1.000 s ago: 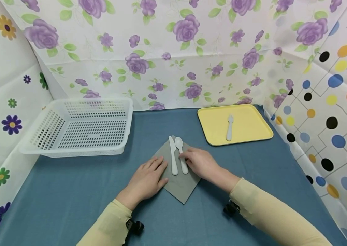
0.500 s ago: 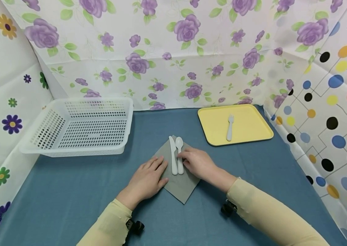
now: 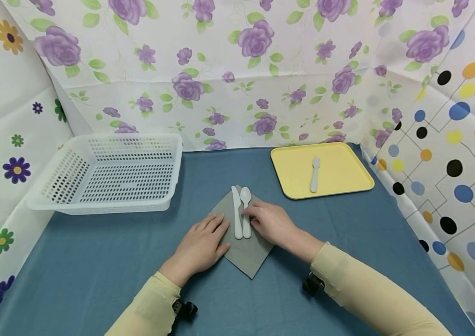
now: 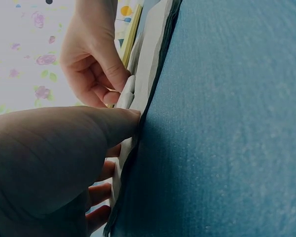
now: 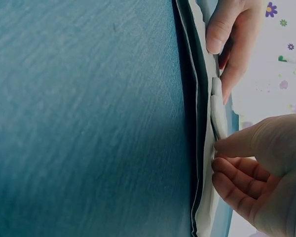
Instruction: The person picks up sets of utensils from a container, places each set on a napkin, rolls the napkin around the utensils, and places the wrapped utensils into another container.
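Observation:
A grey folded napkin (image 3: pixel 249 261) lies on the table with one corner pointing at me. On it a white knife (image 3: pixel 237 219) and a white spoon (image 3: pixel 245 195) lie side by side, handles toward me and close together. My left hand (image 3: pixel 203 242) rests on the napkin's left part, fingers extended and thumb near its lower left edge. With thumb and fingertips, my right hand (image 3: pixel 272 224) pinches the spoon's handle from the right. In the right wrist view, the thumb and index finger of the right hand (image 5: pixel 266 168) meet at the cutlery just above the napkin.
At the back right, a yellow tray (image 3: pixel 346 170) holds a white fork (image 3: pixel 314 176). A white perforated basket (image 3: pixel 161 204) stands at the back left. Blue cloth (image 3: pixel 94 270) covers the table, and patterned sheets hang on three sides.
The spoon's handle has swung left, bringing it alongside the knife, and my right hand has shifted slightly left with it. My left hand stays in place.

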